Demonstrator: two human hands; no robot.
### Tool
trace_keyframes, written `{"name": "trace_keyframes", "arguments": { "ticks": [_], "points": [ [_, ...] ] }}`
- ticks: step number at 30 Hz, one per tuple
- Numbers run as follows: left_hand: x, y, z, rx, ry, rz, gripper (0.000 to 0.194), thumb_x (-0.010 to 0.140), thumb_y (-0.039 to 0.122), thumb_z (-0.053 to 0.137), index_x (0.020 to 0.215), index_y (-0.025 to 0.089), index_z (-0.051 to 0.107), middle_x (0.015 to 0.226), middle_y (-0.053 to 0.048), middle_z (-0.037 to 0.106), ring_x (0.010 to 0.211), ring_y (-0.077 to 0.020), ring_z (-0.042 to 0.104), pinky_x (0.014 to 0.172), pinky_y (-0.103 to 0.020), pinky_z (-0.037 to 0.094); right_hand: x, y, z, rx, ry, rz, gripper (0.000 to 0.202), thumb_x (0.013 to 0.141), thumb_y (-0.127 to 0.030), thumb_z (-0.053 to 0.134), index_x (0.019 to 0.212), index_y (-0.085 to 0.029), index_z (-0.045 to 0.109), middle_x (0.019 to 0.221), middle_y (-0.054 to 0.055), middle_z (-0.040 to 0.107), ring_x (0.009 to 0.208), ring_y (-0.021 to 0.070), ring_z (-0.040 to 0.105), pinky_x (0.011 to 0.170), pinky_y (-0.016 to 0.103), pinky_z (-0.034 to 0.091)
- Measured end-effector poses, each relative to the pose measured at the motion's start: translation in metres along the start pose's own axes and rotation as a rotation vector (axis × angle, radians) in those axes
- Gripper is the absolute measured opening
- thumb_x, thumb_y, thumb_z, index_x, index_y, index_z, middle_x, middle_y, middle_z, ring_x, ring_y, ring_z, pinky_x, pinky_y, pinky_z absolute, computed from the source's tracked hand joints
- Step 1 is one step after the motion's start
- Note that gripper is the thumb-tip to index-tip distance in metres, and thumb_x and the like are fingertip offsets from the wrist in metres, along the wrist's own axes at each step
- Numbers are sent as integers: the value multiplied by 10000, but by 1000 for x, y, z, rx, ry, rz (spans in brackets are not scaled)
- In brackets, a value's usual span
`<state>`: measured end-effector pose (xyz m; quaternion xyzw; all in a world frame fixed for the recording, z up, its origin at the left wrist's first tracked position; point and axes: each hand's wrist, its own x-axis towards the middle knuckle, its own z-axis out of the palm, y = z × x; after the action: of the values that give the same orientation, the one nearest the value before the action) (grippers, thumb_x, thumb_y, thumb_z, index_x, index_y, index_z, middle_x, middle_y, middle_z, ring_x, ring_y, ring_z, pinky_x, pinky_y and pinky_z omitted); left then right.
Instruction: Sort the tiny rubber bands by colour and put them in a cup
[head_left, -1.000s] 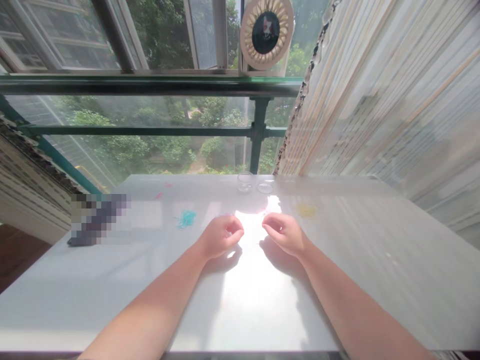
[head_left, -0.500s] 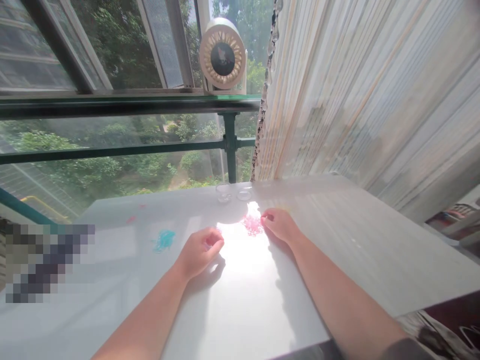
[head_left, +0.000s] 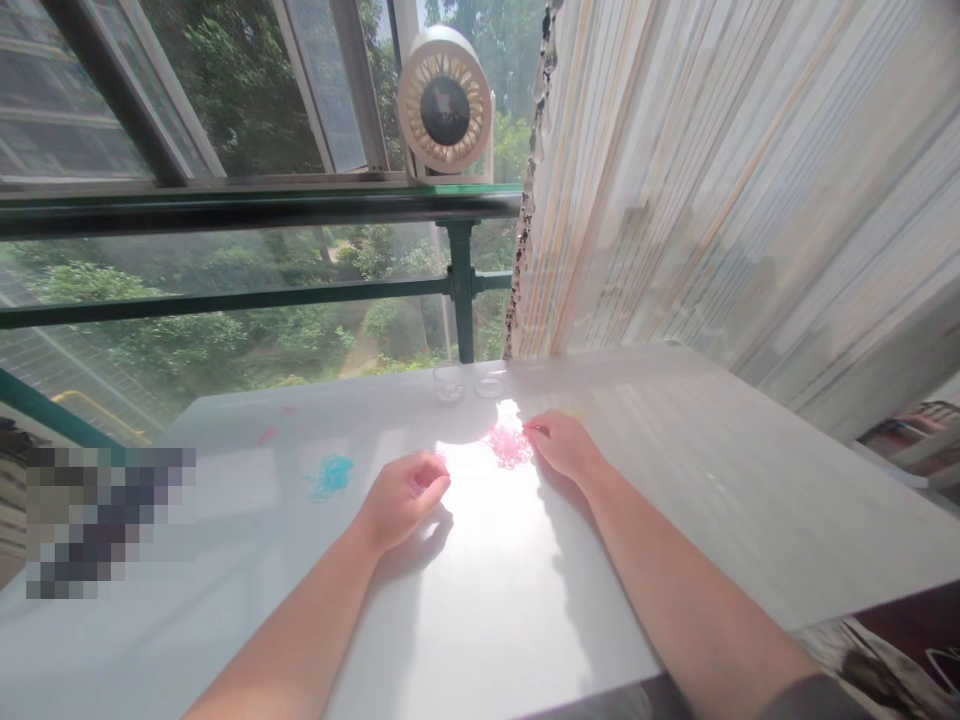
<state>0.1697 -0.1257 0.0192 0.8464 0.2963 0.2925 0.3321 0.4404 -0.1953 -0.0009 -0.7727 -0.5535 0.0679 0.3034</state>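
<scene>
Our right hand (head_left: 526,430), thumb and forefinger nearly together, is at the right edge of the pink pile of strands (head_left: 509,444); we cannot tell whether it pinches any. Our left hand (head_left: 442,476) curls, thumb and forefinger close, just left of that pile, its grip unclear. Farther left on the white surface (head_left: 495,600) lies the teal pile of strands (head_left: 331,477). Beyond the pink pile stand a clear cup (head_left: 449,384) and, beside it, a clear round lid (head_left: 490,386).

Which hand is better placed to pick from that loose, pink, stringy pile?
The right hand, probably: its fingertips are beside the pink pile, while the left hand is farther away.
</scene>
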Motion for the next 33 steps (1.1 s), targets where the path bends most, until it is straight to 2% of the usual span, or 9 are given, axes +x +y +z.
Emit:
{"name": "trace_keyframes", "arguments": {
  "ticks": [7, 11, 15, 22, 28, 33],
  "points": [
    [0, 0, 0, 1, 1, 6, 123, 808, 258, 552, 727, 185, 609, 706, 0, 652, 625, -119, 577, 585, -219, 434, 0, 1, 0, -15, -18, -15, 262, 786, -155, 495, 869, -208, 738, 877, 59, 644, 785, 184, 599, 711, 276, 433],
    [0, 0, -1, 0, -7, 18, 129, 807, 263, 548, 724, 186, 609, 693, 3, 645, 625, -120, 576, 586, -220, 437, 0, 2, -1, 11, -31, -30, 258, 768, -124, 496, 859, -198, 726, 901, 59, 659, 825, 186, 601, 747, 277, 436],
    [0, 0, -1, 7, -9, 12, 129, 810, 272, 544, 740, 185, 608, 695, 1, 642, 628, -122, 574, 583, -219, 435, -2, 1, -3, 51, -45, -37, 281, 758, -131, 510, 957, -199, 697, 908, 49, 681, 793, 179, 603, 733, 278, 447],
    [0, -2, -2, 13, -8, -8, 123, 813, 268, 541, 748, 184, 602, 703, 2, 642, 643, -125, 577, 614, -229, 441, -7, 2, -14, 127, -94, -66, 448, 696, -81, 513, 1104, -232, 620, 876, -8, 705, 603, 120, 578, 574, 227, 440],
    [0, -1, -2, 13, -2, 1, 133, 809, 282, 541, 746, 186, 608, 698, 0, 648, 637, -129, 581, 595, -225, 440, -7, 3, -17, 116, -73, -90, 373, 740, -108, 513, 1066, -239, 637, 955, 9, 717, 669, 145, 604, 627, 252, 446],
    [0, -1, -1, 8, 7, 2, 128, 808, 276, 545, 746, 186, 611, 696, 1, 648, 625, -124, 575, 590, -222, 437, -7, 3, -18, 84, -62, -93, 281, 765, -151, 530, 996, -249, 655, 946, 11, 719, 729, 175, 619, 669, 277, 439]
  ]
}}
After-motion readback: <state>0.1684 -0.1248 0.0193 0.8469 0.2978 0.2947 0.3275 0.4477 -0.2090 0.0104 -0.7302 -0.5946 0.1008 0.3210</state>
